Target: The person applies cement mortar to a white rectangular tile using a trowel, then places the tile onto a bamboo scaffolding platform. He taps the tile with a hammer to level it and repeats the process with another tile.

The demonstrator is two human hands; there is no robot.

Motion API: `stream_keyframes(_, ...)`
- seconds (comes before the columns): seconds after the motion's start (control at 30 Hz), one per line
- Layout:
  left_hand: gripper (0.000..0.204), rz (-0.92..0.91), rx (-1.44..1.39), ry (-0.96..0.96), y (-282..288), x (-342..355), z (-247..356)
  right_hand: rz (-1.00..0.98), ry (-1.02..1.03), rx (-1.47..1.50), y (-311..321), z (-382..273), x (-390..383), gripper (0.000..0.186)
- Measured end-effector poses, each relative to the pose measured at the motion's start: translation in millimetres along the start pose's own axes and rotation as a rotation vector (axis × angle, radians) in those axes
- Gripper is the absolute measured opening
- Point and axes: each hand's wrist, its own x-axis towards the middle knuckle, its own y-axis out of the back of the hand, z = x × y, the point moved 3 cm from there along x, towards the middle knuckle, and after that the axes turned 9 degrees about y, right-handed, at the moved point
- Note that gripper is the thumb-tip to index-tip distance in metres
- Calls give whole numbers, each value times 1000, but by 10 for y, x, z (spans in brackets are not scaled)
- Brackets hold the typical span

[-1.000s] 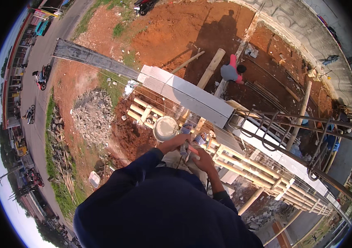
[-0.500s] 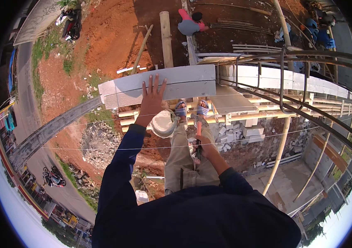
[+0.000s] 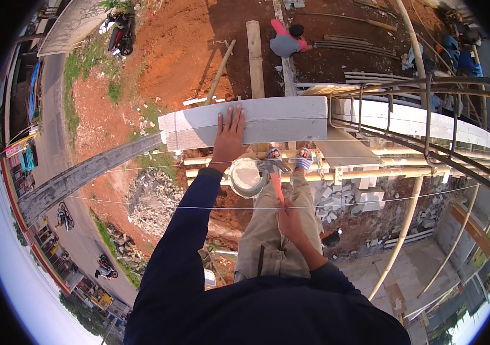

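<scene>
A pale grey lightweight concrete block point(image 3: 291, 119) lies along the top of the wall. My left hand point(image 3: 231, 135) rests flat on the block's left half, fingers stretched over its top edge. In my right hand point(image 3: 291, 220), the fingers are wrapped round the handle of a red-handled hammer point(image 3: 278, 185). Its metal head points toward the block and stays apart from it. Just left of the hammer is a bucket point(image 3: 246, 177) with pale grey contents. My feet in striped sandals point(image 3: 306, 156) stand on bamboo poles behind the block.
Taut string point(image 3: 210, 207) crosses above my forearms. A steel rebar cage point(image 3: 427, 123) juts in from the right, above white blocks point(image 3: 383, 112). Bamboo scaffolding point(image 3: 397, 236) stands over a drop with rubble point(image 3: 161, 198). Another person point(image 3: 286, 41) crouches on the ground below.
The view has shifted, so the wall and block sit further right. My right hand has swung the hammer up, and its head now shows clearly. The left hand stays on the block, fingers closer together.
</scene>
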Motion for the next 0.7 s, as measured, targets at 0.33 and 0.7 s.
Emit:
stream_keyframes(0.33, 116, 56, -109, -26, -14, -75, -99, 151, 661, -585, 5, -460, 1134, 25)
stream_keyframes(0.7, 118, 65, -86, -21, 15, -140, -165, 264, 535, -789, 174, -428, 1195, 32)
